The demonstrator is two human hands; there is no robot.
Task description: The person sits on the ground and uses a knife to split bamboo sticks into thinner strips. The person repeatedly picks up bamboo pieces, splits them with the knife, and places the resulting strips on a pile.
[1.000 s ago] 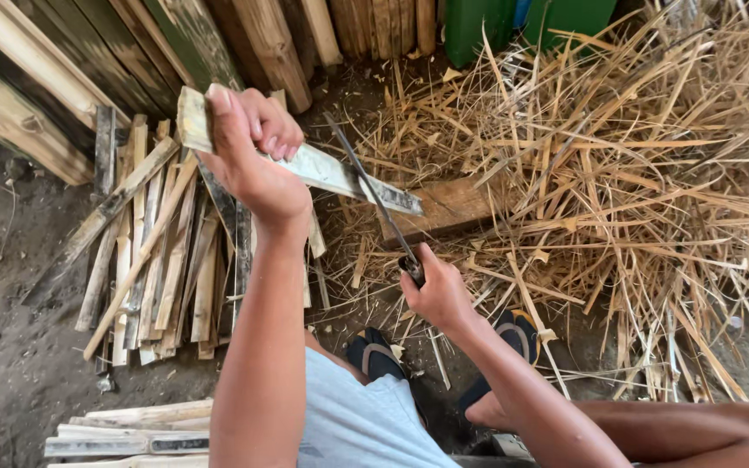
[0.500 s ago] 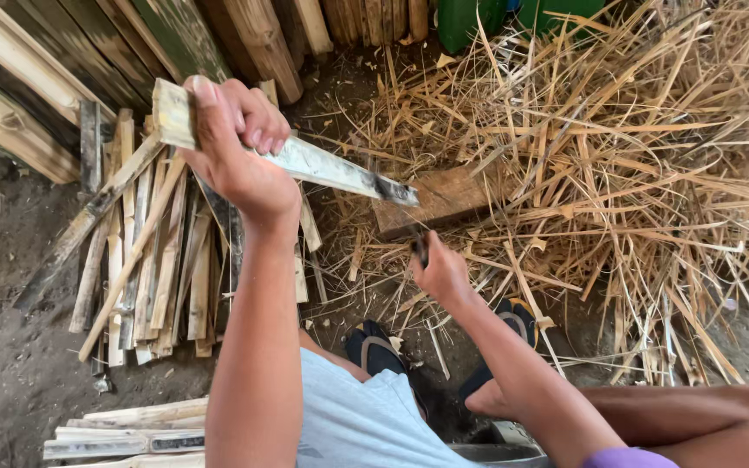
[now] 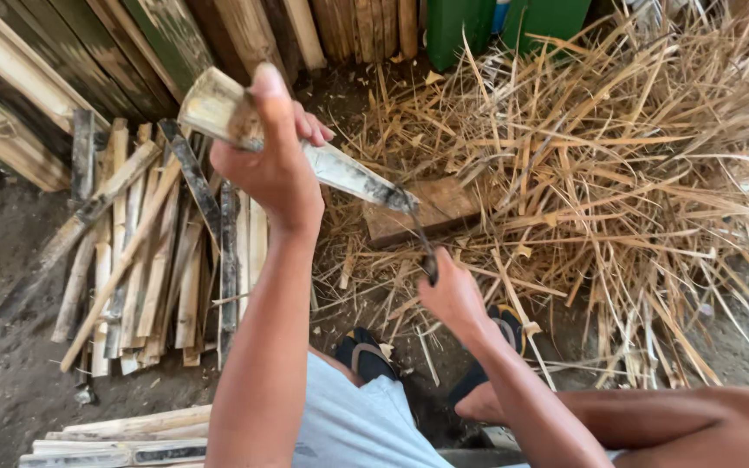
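Knife (image 3: 422, 238) now biting pale, weathered bamboo strip (image 3: 340, 169) end; left hand (image 3: 275, 160), right hand (image 3: 452, 295) fingers gripping strip, knife.

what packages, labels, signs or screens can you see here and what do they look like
No labels, signs or screens show.
Green containers: top edge, past the straw pile, two smooth upright shapes with a blue bit between; possibly packaging, cut off by the frame.
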